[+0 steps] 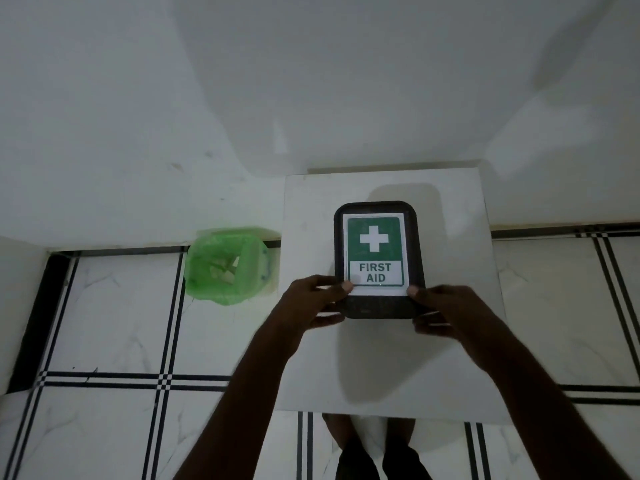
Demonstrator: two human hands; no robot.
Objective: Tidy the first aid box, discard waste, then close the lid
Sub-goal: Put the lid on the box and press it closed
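Note:
The first aid box is a dark rounded box with its lid down; a green and white FIRST AID label covers the lid. It stands on a white table. My left hand grips the box's near left corner, thumb on the lid's label. My right hand grips the near right corner in the same way, thumb on top. The box's contents are hidden under the lid.
A waste bin lined with a green bag stands on the floor left of the table, with several pale scraps inside. White floor tiles with black lines surround the table. A white wall rises behind. My legs show below the table's front edge.

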